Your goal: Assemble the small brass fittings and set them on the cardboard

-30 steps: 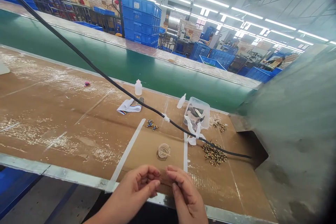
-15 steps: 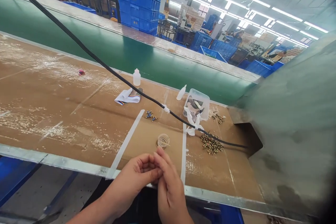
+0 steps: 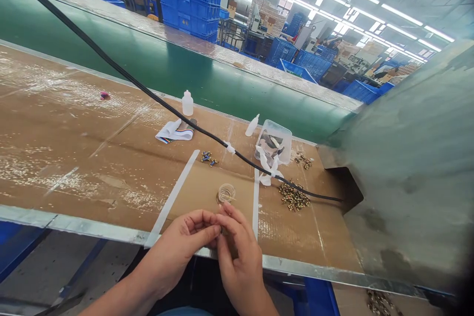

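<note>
Bare hands over table edge | left hand (image 3: 177, 246) and right hand (image 3: 240, 264) are brought together, fingers (image 3: 211, 222) pressed in a pinch; anything held cannot be made out | small clear round cup (image 3: 226, 193) is placed just ahead, nearer the right hand, on the cardboard-covered table (image 3: 74, 158)

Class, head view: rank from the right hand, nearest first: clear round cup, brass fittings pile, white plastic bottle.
Right hand:
1. Clear round cup, straight ahead.
2. Brass fittings pile, ahead right.
3. White plastic bottle, by the far edge.
</note>
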Tool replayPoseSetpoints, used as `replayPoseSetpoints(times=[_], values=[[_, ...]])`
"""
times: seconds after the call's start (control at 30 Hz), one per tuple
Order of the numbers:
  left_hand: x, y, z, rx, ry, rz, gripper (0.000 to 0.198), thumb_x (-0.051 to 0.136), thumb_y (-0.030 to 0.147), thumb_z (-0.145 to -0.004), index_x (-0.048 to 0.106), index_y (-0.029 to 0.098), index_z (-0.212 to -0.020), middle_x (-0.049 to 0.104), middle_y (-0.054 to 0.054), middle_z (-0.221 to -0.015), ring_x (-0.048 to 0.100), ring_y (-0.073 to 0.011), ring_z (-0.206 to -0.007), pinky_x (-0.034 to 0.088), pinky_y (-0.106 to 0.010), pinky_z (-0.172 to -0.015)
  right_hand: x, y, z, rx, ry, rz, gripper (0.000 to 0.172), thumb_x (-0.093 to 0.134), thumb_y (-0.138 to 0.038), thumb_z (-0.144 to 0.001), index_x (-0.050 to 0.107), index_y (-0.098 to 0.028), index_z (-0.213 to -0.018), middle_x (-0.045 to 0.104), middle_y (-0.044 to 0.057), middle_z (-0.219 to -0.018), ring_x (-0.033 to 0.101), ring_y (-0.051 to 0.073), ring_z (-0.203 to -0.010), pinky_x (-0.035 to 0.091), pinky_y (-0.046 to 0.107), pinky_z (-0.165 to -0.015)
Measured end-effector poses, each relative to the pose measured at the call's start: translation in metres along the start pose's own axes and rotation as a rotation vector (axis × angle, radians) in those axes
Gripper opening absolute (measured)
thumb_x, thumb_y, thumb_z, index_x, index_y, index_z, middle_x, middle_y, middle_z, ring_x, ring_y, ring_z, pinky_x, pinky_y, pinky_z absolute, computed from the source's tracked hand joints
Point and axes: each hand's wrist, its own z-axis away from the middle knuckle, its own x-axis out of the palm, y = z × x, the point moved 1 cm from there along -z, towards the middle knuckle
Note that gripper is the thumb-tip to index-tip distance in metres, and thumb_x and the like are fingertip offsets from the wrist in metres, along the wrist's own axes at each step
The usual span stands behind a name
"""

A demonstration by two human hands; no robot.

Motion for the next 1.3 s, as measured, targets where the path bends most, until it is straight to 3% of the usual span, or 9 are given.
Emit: replayPoseSetpoints(times=[0.1,0.23,0.6,0.83,1.03,1.3], values=[[-0.0038,-0.0022,-0.001,0.026,0.063,-0.031,0.014,0.071,0.028,-0.076,0.065,0.016,-0.08,0.065,-0.001,-0.08,0.056,-0.0133,-0.078,0.045,-0.022,-0.074,0.0001,0.0028,0.0014,0.096,0.157,0.005,0.015,0.059,-0.012,-0.083,0.064,-0.022,-0.093,0.063,0.007,-0.102,0.062,0.02,-0.097,0.054,0.029,-0.082],[-0.0065,-0.0054,-0.0023,0.048,0.088,-0.037,0.013,0.071,0.027,-0.076,0.066,0.017,-0.082,0.065,-0.001,-0.079,0.057,-0.0126,-0.078,0.045,-0.021,-0.075,0.0009,0.0022,0.0009,0.077,0.181,-0.03,0.013,0.061,-0.01,-0.083,0.065,-0.022,-0.086,0.064,0.003,-0.088,0.063,0.015,-0.083,0.052,0.024,-0.074],[-0.0109,-0.0102,-0.0016,0.003,0.118,-0.008,0.025,0.075,0.028,-0.072,0.07,0.018,-0.095,0.072,-0.006,-0.092,0.063,-0.0183,-0.086,0.049,-0.029,-0.082,0.0023,0.0092,-0.0003,0.231,0.193,-0.16,0.005,0.064,-0.018,-0.083,0.068,-0.02,-0.082,0.065,0.004,-0.084,0.062,0.018,-0.081,0.051,0.029,-0.073],[-0.0083,-0.0086,-0.0002,0.022,0.104,0.024,0.02,0.078,0.024,-0.068,0.072,0.018,-0.086,0.073,-0.003,-0.086,0.064,-0.0167,-0.086,0.049,-0.025,-0.082,0.0034,0.0056,0.0003,0.119,0.204,-0.139,0.015,0.06,-0.011,-0.084,0.068,-0.022,-0.091,0.066,0.004,-0.091,0.064,0.017,-0.085,0.052,0.027,-0.077],[-0.0095,-0.0099,-0.0004,0.065,0.116,-0.016,0.014,0.075,0.025,-0.073,0.071,0.018,-0.085,0.072,-0.001,-0.079,0.062,-0.0139,-0.078,0.049,-0.023,-0.076,0.0045,0.0053,0.0047,0.018,0.162,-0.109,0.027,0.056,-0.006,-0.085,0.068,-0.024,-0.1,0.065,0.005,-0.098,0.063,0.017,-0.091,0.052,0.028,-0.08],[-0.0092,-0.0066,-0.0027,0.048,0.05,-0.087,0.018,0.07,0.029,-0.077,0.068,0.016,-0.09,0.07,-0.004,-0.084,0.062,-0.0152,-0.079,0.049,-0.026,-0.078,0.0023,0.0084,0.0028,0.08,0.152,-0.147,0.026,0.056,-0.008,-0.087,0.066,-0.026,-0.103,0.062,0.004,-0.097,0.062,0.016,-0.09,0.051,0.026,-0.08]])
